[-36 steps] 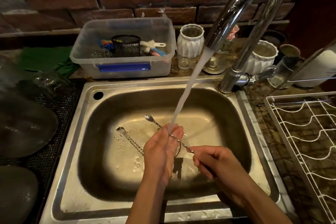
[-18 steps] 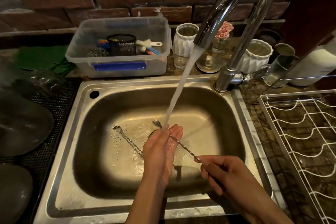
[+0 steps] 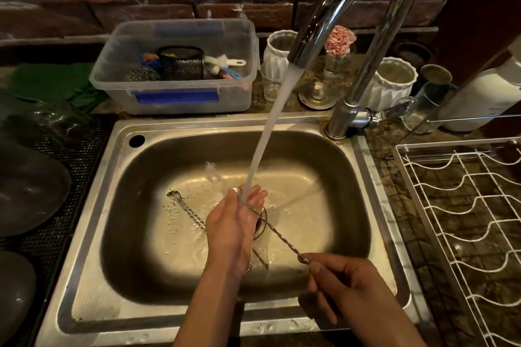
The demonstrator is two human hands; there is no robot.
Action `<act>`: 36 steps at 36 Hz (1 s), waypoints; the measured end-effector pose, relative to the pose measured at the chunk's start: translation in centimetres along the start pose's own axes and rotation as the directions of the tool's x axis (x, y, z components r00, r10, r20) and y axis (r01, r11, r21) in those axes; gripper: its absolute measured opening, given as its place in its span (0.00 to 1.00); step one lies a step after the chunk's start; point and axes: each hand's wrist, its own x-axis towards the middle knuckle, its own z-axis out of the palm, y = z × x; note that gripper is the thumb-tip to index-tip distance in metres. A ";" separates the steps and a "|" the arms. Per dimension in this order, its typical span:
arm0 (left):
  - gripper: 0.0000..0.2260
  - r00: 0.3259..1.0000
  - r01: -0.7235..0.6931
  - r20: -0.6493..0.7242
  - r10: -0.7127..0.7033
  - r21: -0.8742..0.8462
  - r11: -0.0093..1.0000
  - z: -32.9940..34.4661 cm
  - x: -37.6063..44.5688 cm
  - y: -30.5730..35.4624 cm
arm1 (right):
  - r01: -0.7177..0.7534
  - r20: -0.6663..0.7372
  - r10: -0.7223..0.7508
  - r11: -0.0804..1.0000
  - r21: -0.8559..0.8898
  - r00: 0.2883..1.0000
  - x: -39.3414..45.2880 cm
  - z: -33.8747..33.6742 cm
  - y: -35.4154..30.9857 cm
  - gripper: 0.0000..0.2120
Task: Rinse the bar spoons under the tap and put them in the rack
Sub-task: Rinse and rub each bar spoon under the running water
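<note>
Water runs from the chrome tap [image 3: 332,22] in a slanted stream into the steel sink [image 3: 90,234], landing on the left hand [image 3: 234,231], which is held edge-up over the drain with its fingers straight and together. A twisted bar spoon [image 3: 277,236] lies against those fingers; its bowl end is hidden in the stream at the fingertips, and its other end is pinched between thumb and fingers of the right hand [image 3: 346,284], low and to the right in the basin. A second bar spoon [image 3: 186,211] lies flat on the wet sink floor just left of the left hand, bowl end pointing toward the back-left.

The white wire rack [image 3: 462,222] sits on the counter to the right of the sink, with nothing on the wires that I can see.

Behind the sink stands a clear plastic tub [image 3: 180,101] holding a black mesh cup [image 3: 181,63], a steel scourer [image 3: 141,74], and what look like coloured brushes, though they are too small to be sure. Beside it are two white ribbed pots [image 3: 277,53], a small glass, and a pink flower [image 3: 338,41] in a little vase.
</note>
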 end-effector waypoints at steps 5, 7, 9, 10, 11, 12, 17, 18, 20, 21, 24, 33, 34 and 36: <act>0.14 0.999 -0.021 0.032 0.020 0.043 0.999 0.4 -0.2 0.7 | -0.013 -0.095 0.000 0.990 -0.138 0.996 1.1 0.8 0.8 0.10; 0.14 0.998 -0.021 0.064 0.018 0.055 0.998 0.4 -0.2 0.8 | -0.014 -0.077 0.001 0.988 -0.156 0.997 1.5 1.4 0.9 0.12; 0.14 0.996 -0.032 0.087 0.027 0.057 0.998 0.3 -0.2 0.9 | -0.003 -0.066 -0.006 0.990 -0.142 0.998 1.9 2.1 0.8 0.12; 0.14 0.995 -0.041 0.097 0.035 0.063 0.997 0.2 -0.2 0.9 | 0.021 -0.063 -0.030 0.989 -0.148 0.998 2.2 2.4 0.7 0.11; 0.14 0.994 -0.049 0.106 0.041 0.074 0.996 0.2 -0.1 1.0 | 0.050 -0.058 -0.061 0.983 -0.175 0.996 2.5 2.7 0.6 0.11; 0.14 0.992 -0.058 0.115 0.047 0.093 0.994 0.1 -0.1 1.0 | 0.074 -0.052 -0.087 0.976 -0.206 0.995 2.9 3.0 0.5 0.11; 0.19 0.985 -0.089 0.166 0.056 0.197 0.976 -0.4 0.2 1.5 | 0.115 -0.036 -0.130 0.954 -0.277 0.991 5.2 3.8 1.0 0.12; 0.17 0.983 -0.092 0.175 0.054 0.218 0.972 -0.6 0.3 1.6 | 0.133 -0.037 -0.150 0.947 -0.292 0.988 5.6 4.0 1.1 0.12; 0.13 0.979 -0.117 0.194 0.058 0.309 0.944 -0.9 0.6 1.8 | 0.167 -0.036 -0.185 0.941 -0.295 0.982 6.3 4.3 1.1 0.11; 0.13 0.977 -0.137 0.204 0.064 0.368 0.920 -1.0 0.7 1.8 | 0.182 -0.025 -0.198 0.939 -0.293 0.980 6.7 4.6 1.0 0.11; 0.11 0.966 -0.199 0.245 0.079 0.513 0.835 -1.1 0.9 2.0 | 0.229 0.034 -0.230 0.923 -0.309 0.973 7.8 5.2 0.8 0.13; 0.11 0.948 -0.293 0.293 0.127 0.640 0.711 -1.2 1.3 3.2 | 0.278 0.102 -0.261 0.934 -0.224 0.960 11.0 6.9 0.0 0.13; 0.11 0.947 -0.296 0.291 0.135 0.633 0.715 -1.2 1.3 3.3 | 0.277 0.104 -0.259 0.934 -0.225 0.960 11.2 7.0 -0.2 0.13; 0.10 0.943 -0.316 0.287 0.166 0.625 0.714 -1.0 1.4 3.5 | 0.269 0.103 -0.252 0.937 -0.225 0.962 11.5 7.1 -0.5 0.12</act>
